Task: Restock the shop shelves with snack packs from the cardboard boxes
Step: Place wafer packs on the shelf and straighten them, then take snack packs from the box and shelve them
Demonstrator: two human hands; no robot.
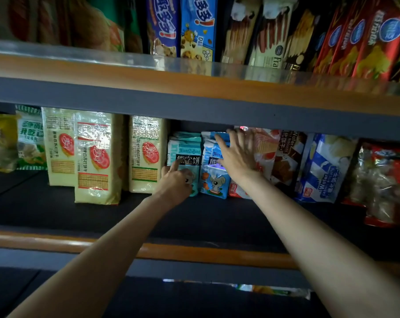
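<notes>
Left hand [175,180], fingers curled, grips the teal foil snack pack [185,154]; right hand [236,154] presses spread fingers on the blue foil pack [213,180] beside it on the dark shelf [56,212]

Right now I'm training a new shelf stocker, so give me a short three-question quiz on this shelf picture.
1. True or false: the right hand lies with spread fingers on the blue pack.
2. Which pack does the left hand touch? A) teal pack B) cream cracker pack C) red box
3. Fill in: the red boxes stand on the ____ shelf.

Key: 1 true; 2 A; 3 upper
</notes>
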